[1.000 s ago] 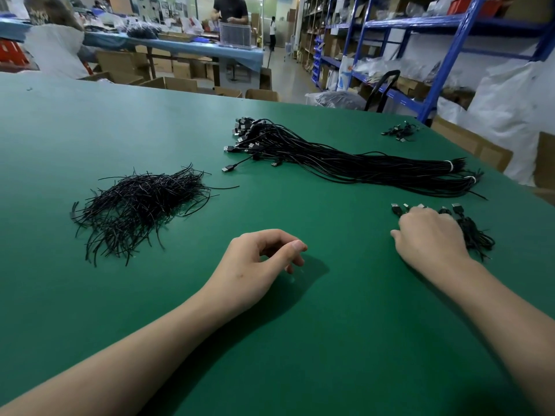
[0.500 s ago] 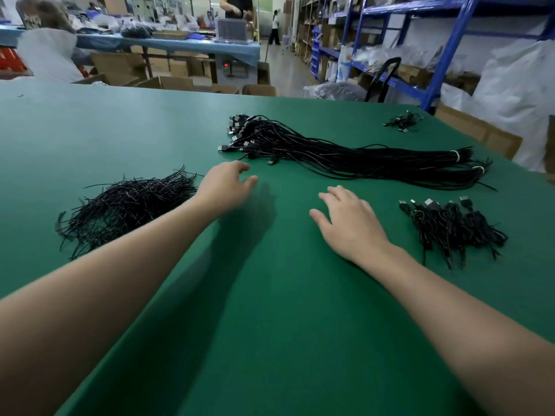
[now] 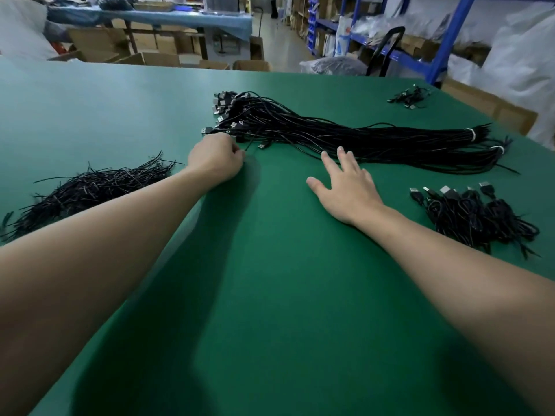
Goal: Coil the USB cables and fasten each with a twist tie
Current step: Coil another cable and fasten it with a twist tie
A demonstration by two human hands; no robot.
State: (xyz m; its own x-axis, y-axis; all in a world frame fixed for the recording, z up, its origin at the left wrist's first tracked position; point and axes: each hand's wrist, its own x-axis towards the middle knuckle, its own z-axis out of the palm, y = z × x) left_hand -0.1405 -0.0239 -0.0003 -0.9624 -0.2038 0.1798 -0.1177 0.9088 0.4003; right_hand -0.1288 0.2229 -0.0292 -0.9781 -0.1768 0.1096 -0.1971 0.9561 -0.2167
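A long bundle of black USB cables [image 3: 345,136] lies across the far middle of the green table [image 3: 270,295], plugs at its left end. My left hand [image 3: 214,160] reaches that plug end, fingers curled at a cable; whether it grips one is hidden by the hand. My right hand [image 3: 345,187] hovers flat with fingers spread just in front of the bundle, holding nothing. A heap of black twist ties [image 3: 87,190] lies at the left. Several coiled, tied cables [image 3: 474,214] sit at the right.
A small clump of cables [image 3: 410,97] lies at the far right corner. Beyond the table stand cardboard boxes [image 3: 156,58], a blue shelving rack [image 3: 444,40] and white sacks [image 3: 522,64].
Both hands have moved forward towards the cable bundle. The left went from beside the twist ties to the plug end and curled; the right left the coiled pile and spread open.
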